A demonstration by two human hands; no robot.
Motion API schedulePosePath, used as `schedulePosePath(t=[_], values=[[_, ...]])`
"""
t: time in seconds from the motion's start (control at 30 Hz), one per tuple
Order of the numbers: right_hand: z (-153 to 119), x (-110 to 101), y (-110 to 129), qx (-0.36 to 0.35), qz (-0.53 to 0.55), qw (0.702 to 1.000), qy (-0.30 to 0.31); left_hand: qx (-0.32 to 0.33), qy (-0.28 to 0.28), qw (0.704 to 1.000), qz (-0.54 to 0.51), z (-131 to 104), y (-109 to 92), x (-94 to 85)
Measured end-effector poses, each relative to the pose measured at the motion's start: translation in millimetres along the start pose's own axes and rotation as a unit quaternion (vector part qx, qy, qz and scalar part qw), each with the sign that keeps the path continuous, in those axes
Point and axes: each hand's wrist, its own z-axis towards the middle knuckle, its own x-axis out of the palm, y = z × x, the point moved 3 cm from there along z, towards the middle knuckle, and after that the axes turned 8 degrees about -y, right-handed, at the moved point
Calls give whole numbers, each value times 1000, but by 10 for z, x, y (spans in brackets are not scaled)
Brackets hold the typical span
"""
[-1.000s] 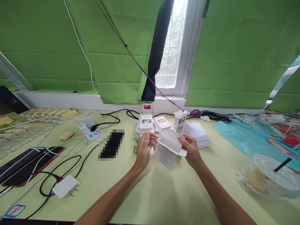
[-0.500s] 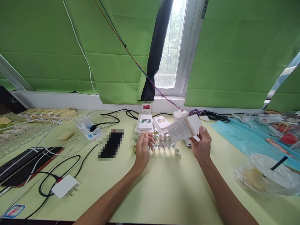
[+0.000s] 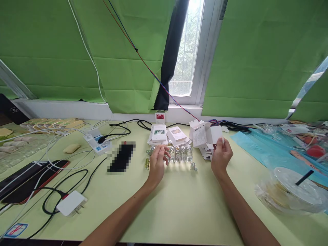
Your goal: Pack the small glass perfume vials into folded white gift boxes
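My right hand (image 3: 221,158) pinches the edge of an unfolded white paper box (image 3: 214,134) with printed text on one panel. More opened white boxes (image 3: 197,125) lie in a pile just behind and under it. My left hand (image 3: 156,165) is loosely curved with its fingers apart, and nothing shows in it. It hovers at the left end of a row of shiny clear glass bottles (image 3: 182,154), hiding some of them. Small silvery round pieces (image 3: 193,166) lie at the row's right end. A small yellow-green bottle (image 3: 147,164) stands left of my hand.
Behind the bottles lie white printed boxes (image 3: 159,133) and another box (image 3: 177,134). A dark blurred-out phone (image 3: 121,157), a power strip (image 3: 96,141), a white charger (image 3: 71,204) and cables spread leftward. On the right are a bagged lidded cup (image 3: 294,186) and blue sheeting (image 3: 252,147).
My right hand has carried the white box slightly back and turned it, bringing it against the pile of opened boxes. My left hand has barely moved.
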Motion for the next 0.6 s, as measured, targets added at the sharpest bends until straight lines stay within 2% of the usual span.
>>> schedulePosePath(t=[0.27,0.6], values=[[-18,27,-122,-16,-78,995,55,-4,14,1000,6,-1,7,12],[-47,65,-137,5,-84,990,109,-3,27,1000,9,0,52,5]])
